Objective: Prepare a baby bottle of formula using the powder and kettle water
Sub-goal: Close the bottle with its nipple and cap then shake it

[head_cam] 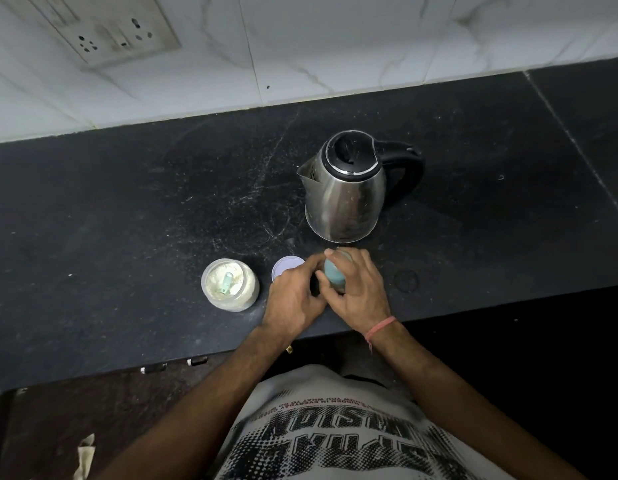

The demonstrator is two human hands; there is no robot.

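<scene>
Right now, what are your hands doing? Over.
Both hands, left and right, grip the bottle. Powder jar open, scoop inside. Kettle behind, lid down. Nothing in the way.

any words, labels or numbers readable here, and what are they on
T-shirt: large block print, seen upside down, ends in "SION"; the rest is cut off or unclear.
T-shirt, small line above it: too small to read.
Kettle, powder jar, loose lid, baby bottle, wall socket plate: no readable text.

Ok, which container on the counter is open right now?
The powder jar at the left: its lid lies beside it and a scoop sits inside. The kettle has its lid down.
</scene>
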